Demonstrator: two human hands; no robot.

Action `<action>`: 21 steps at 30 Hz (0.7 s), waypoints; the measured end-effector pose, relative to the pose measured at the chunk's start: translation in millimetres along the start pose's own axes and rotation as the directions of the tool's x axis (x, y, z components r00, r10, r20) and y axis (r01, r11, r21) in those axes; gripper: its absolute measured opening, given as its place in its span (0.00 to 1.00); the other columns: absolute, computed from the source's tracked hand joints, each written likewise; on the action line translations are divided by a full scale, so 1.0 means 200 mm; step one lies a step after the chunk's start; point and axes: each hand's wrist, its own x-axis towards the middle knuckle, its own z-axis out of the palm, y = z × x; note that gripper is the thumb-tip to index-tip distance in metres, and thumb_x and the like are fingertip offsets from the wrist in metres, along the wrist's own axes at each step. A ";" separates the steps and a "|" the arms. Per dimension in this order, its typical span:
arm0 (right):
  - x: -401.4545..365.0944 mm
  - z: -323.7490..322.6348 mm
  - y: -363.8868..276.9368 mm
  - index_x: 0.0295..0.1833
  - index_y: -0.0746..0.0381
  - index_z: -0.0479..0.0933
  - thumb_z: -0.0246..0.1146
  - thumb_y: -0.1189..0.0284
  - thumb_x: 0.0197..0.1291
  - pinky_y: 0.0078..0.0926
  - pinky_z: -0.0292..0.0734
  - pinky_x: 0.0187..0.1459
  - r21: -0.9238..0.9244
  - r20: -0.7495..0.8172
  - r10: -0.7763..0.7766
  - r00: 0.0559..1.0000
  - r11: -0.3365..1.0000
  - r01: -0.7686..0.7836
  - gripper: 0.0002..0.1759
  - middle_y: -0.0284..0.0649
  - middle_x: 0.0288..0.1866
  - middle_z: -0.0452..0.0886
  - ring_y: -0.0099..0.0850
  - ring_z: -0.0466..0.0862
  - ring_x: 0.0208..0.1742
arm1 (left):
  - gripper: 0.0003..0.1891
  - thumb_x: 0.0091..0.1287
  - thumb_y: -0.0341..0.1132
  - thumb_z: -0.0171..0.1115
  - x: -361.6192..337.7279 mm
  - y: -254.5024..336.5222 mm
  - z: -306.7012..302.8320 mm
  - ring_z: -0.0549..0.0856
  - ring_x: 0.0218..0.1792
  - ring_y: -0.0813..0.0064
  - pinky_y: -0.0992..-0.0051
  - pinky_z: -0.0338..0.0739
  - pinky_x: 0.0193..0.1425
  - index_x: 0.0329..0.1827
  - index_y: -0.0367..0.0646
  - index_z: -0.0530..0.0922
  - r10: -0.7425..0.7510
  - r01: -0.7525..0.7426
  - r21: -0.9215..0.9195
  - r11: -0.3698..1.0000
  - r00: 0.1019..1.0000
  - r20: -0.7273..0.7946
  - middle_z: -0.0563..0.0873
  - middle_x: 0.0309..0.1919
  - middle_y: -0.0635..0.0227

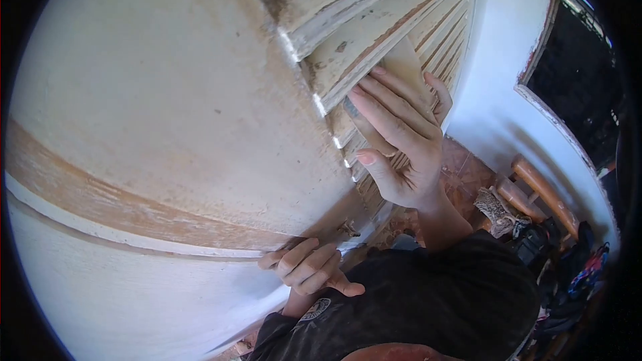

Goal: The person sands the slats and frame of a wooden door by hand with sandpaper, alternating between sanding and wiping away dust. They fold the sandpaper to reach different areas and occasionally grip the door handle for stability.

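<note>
My right hand (404,137) presses a tan sheet, apparently folded sandpaper (405,65), against the slanted slats (374,23) of a louvered wooden door. Its fingers lie along the sheet, with the thumb apart on the near side and the little finger curled at the sheet's far edge. Lower down, my left hand (311,269) has bent fingers hooked at the edge of the door panel (167,93), its thumb pointing right. The panel's pale paint is worn, with bare brown wood along one band. The left fingertips are partly hidden.
A white wall (511,40) curves up at the right beside a dark opening (578,67). Below it are a wooden chair (542,190) and a pile of dark bags and cloth (555,261). Reddish floor tiles (461,160) show behind my right wrist.
</note>
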 end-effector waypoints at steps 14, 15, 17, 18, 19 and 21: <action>-0.04 0.02 -0.25 0.57 0.57 0.86 0.56 0.64 0.73 0.37 0.50 0.72 -0.310 0.015 0.078 0.997 0.948 -0.070 0.17 0.38 0.60 0.87 0.32 0.83 0.64 | 0.36 0.61 0.79 0.48 0.09 0.04 0.18 0.78 0.24 0.79 0.68 0.59 0.52 0.15 0.57 0.77 -0.067 0.060 -0.059 0.996 0.988 -0.136 0.81 0.15 0.84; -0.06 0.01 -0.26 0.58 0.57 0.85 0.56 0.62 0.73 0.37 0.49 0.74 -0.280 0.021 0.091 0.996 0.957 -0.082 0.18 0.35 0.60 0.87 0.31 0.82 0.65 | 0.37 0.61 0.80 0.48 0.09 0.05 0.16 0.79 0.25 0.79 0.68 0.59 0.52 0.15 0.57 0.77 -0.085 0.078 -0.068 0.995 0.991 -0.102 0.81 0.16 0.84; -0.04 0.00 -0.23 0.59 0.57 0.85 0.56 0.61 0.73 0.38 0.47 0.75 -0.317 0.031 0.075 0.997 0.946 -0.062 0.19 0.34 0.60 0.87 0.31 0.82 0.66 | 0.37 0.61 0.80 0.48 0.10 0.05 0.15 0.79 0.25 0.79 0.68 0.60 0.52 0.15 0.57 0.77 -0.096 0.091 -0.058 0.994 0.992 -0.081 0.81 0.16 0.84; -0.02 0.00 -0.20 0.59 0.56 0.85 0.56 0.61 0.73 0.38 0.46 0.76 -0.354 0.047 0.069 0.997 0.934 -0.048 0.19 0.33 0.61 0.87 0.31 0.81 0.67 | 0.37 0.61 0.80 0.48 0.10 0.06 0.14 0.79 0.25 0.79 0.68 0.60 0.52 0.15 0.57 0.77 -0.114 0.111 -0.050 0.993 0.992 -0.052 0.81 0.16 0.84; 0.00 0.05 -0.14 0.59 0.56 0.85 0.56 0.61 0.72 0.39 0.46 0.76 -0.328 -0.029 0.047 0.998 0.943 -0.054 0.19 0.33 0.61 0.86 0.31 0.81 0.67 | 0.37 0.61 0.80 0.48 0.09 0.06 0.14 0.79 0.25 0.79 0.68 0.60 0.52 0.15 0.57 0.77 -0.117 0.114 -0.056 0.992 0.992 -0.046 0.81 0.16 0.84; -0.02 0.05 -0.19 0.58 0.56 0.85 0.55 0.62 0.73 0.39 0.47 0.76 -0.330 -0.014 0.055 0.998 0.942 -0.057 0.19 0.33 0.61 0.86 0.31 0.81 0.67 | 0.36 0.61 0.79 0.49 0.08 0.05 0.15 0.79 0.25 0.79 0.68 0.60 0.51 0.15 0.56 0.78 -0.075 0.072 -0.046 0.996 0.994 -0.074 0.81 0.16 0.83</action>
